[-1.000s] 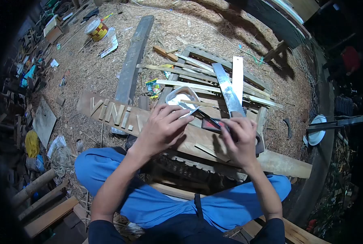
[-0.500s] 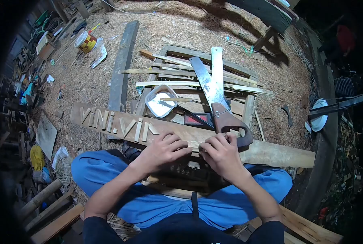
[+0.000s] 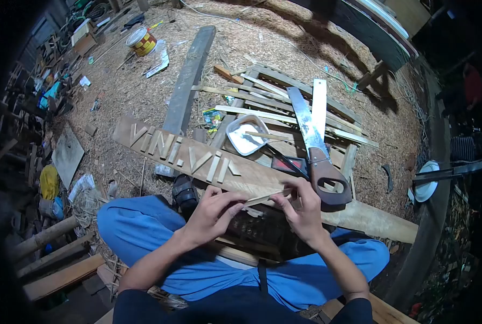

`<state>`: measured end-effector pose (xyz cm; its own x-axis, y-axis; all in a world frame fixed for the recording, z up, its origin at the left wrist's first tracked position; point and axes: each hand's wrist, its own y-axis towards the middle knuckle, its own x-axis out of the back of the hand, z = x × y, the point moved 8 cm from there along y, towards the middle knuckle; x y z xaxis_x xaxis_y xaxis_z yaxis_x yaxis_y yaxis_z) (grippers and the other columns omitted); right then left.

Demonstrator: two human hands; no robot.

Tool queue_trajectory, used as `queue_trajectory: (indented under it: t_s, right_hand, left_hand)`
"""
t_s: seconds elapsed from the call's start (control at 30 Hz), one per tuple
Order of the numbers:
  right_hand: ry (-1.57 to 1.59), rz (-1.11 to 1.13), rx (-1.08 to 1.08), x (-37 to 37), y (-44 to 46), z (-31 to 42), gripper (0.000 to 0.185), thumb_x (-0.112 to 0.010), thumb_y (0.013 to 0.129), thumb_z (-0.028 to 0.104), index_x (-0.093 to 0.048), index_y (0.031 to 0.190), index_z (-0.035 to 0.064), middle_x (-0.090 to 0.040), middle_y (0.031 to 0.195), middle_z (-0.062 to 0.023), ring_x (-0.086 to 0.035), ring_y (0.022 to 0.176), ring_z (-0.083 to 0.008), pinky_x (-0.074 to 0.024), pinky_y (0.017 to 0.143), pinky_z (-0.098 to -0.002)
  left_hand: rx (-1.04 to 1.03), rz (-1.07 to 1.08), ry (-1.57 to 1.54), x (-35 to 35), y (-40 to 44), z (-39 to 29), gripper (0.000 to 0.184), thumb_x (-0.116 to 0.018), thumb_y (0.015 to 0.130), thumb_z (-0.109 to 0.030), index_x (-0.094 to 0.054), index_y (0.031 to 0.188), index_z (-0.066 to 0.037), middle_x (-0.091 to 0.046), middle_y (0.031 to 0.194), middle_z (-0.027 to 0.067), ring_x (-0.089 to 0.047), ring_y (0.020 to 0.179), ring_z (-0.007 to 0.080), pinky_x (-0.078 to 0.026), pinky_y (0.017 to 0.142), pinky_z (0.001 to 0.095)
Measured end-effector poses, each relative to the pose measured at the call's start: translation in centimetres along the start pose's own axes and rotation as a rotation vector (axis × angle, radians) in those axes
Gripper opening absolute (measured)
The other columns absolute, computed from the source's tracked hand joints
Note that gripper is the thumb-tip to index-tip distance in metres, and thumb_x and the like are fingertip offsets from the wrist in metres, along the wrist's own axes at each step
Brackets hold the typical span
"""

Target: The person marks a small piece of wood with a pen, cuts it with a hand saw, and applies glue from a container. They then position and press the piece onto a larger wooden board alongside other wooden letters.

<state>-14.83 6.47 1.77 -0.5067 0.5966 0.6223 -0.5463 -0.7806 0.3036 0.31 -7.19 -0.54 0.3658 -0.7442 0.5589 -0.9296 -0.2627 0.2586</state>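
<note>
Between my two hands is a short, thin wooden strip (image 3: 259, 200). My left hand (image 3: 213, 214) pinches its left end, and my right hand (image 3: 301, 211) grips the right end. Just beyond them a long brown board (image 3: 270, 182) lies across in front of my legs. Small pale wood pieces (image 3: 171, 149) on its left part form letters. Past the board, a square plastic tub (image 3: 248, 141) contains white stuff, with a thin stick (image 3: 268, 135) across it. A handsaw (image 3: 327, 175) with a brown handle rests to the right, partly over the board, beside a pale flat blade (image 3: 318, 108).
A slatted wooden frame (image 3: 284, 81) with loose strips lies beyond the board, near a thick grey beam (image 3: 192, 75). A red and black box (image 3: 289, 164) sits by the saw. A yellow-red bucket (image 3: 141, 42) stands far left. Someone in red (image 3: 473, 86) is at far right.
Both hands have lifted slightly off the board, and the strip between them now shows more clearly. My view has shifted, so the board and tools appear further right and lower.
</note>
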Motion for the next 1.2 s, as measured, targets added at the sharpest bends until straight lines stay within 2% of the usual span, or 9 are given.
queue_trajectory:
  t_s: [0.03, 0.17, 0.3, 0.53, 0.77, 0.97, 1.07, 1.13, 1.2]
  right_hand:
    - [0.178, -0.041, -0.199, -0.4, -0.2, -1.0, 0.036, -0.086, 0.088, 0.013, -0.067, 0.118, 0.0036, -0.065, 0.091, -0.0064, -0.065, 0.081, -0.018, -0.0488, 0.075, -0.0329]
    - [0.62, -0.117, -0.315, -3.2, 0.1, -2.1, 0.049, -0.084, 0.09, 0.002, -0.059, 0.133, 0.004, -0.067, 0.097, -0.0051, -0.064, 0.085, -0.01, -0.0524, 0.074, -0.0264]
    - [0.569, -0.054, -0.354, -4.4, 0.6, -1.8, 0.047, -0.082, 0.091, 0.001, -0.06, 0.132, 0.0028, -0.073, 0.095, -0.0051, -0.068, 0.082, -0.0089, -0.0533, 0.069, -0.0247]
    - [0.526, 0.107, -0.476, -7.5, -0.4, -3.2, 0.036, -0.085, 0.09, 0.006, -0.069, 0.122, 0.0011, -0.073, 0.097, -0.0056, -0.073, 0.085, -0.0121, -0.0586, 0.077, -0.027]
    - [0.225, 0.155, -0.232, -6.8, 0.5, -1.2, 0.037, -0.085, 0.092, 0.011, -0.073, 0.126, 0.003, -0.069, 0.099, -0.0068, -0.072, 0.09, -0.0139, -0.0576, 0.077, -0.0276]
    - [0.342, 0.231, -0.281, -7.7, -0.2, -0.5, 0.048, -0.084, 0.09, 0.017, -0.07, 0.135, 0.0056, -0.07, 0.098, -0.0133, -0.069, 0.097, -0.0242, -0.054, 0.086, -0.0371]
    - [0.235, 0.268, 0.021, -7.3, 0.4, 1.3, 0.048, -0.077, 0.093, 0.011, -0.066, 0.14, 0.0053, -0.07, 0.1, -0.0176, -0.069, 0.093, -0.0289, -0.0526, 0.085, -0.0382]
    - [0.113, 0.323, 0.034, -7.1, 0.6, 1.8, 0.038, -0.068, 0.096, 0.004, -0.066, 0.134, 0.0041, -0.071, 0.103, -0.0186, -0.069, 0.092, -0.0304, -0.0505, 0.082, -0.0401]
    - [-0.054, 0.314, 0.053, -6.6, 0.8, 1.4, 0.033, -0.065, 0.095, 0.003, -0.066, 0.129, 0.0044, -0.071, 0.101, -0.0171, -0.069, 0.09, -0.0294, -0.0494, 0.081, -0.041]
  left_hand:
    - [0.079, -0.018, -0.075, 0.3, -0.7, 0.7, 0.022, -0.072, 0.098, -0.011, -0.07, 0.12, -0.008, -0.074, 0.095, 0.0034, -0.065, 0.089, 0.0202, -0.043, 0.087, 0.0359]
    - [0.205, 0.146, -0.282, -0.4, -1.7, 1.5, 0.029, -0.071, 0.1, -0.006, -0.069, 0.129, -0.005, -0.075, 0.098, 0.0035, -0.065, 0.098, 0.0178, -0.052, 0.086, 0.0305]
    - [0.142, 0.092, -0.131, -0.5, -2.1, 1.7, 0.05, -0.08, 0.094, -0.012, -0.062, 0.141, -0.006, -0.073, 0.104, 0.0034, -0.065, 0.093, 0.0151, -0.051, 0.087, 0.031]
    - [0.211, 0.097, -0.11, -1.7, -2.3, 2.2, 0.068, -0.082, 0.09, -0.019, -0.053, 0.151, -0.008, -0.068, 0.075, 0.0, -0.057, 0.082, 0.0177, -0.044, 0.086, 0.0362]
    - [0.278, 0.12, -0.096, -2.1, -2.9, 2.6, 0.067, -0.079, 0.093, -0.015, -0.048, 0.152, -0.007, -0.066, 0.073, 0.0003, -0.056, 0.072, 0.0164, -0.046, 0.086, 0.0365]
    - [0.47, 0.031, -0.535, -3.6, -4.1, 3.0, 0.06, -0.076, 0.099, -0.011, -0.044, 0.149, -0.004, -0.077, 0.088, 0.0057, -0.066, 0.083, 0.011, -0.053, 0.09, 0.0353]
    - [0.456, -0.003, -0.594, -3.5, -4.1, 3.2, 0.057, -0.076, 0.099, -0.014, -0.047, 0.147, -0.005, -0.079, 0.094, 0.008, -0.068, 0.083, 0.0167, -0.051, 0.094, 0.0376]
    - [0.253, -0.066, -0.185, -1.4, -3.1, 1.8, 0.051, -0.077, 0.096, -0.019, -0.055, 0.14, -0.007, -0.079, 0.097, 0.007, -0.069, 0.087, 0.0285, -0.049, 0.092, 0.0392]
    - [0.206, -0.113, -0.1, -0.4, -3.1, 2.2, 0.045, -0.078, 0.093, -0.016, -0.061, 0.134, -0.007, -0.078, 0.096, 0.0058, -0.067, 0.087, 0.0249, -0.047, 0.091, 0.0384]
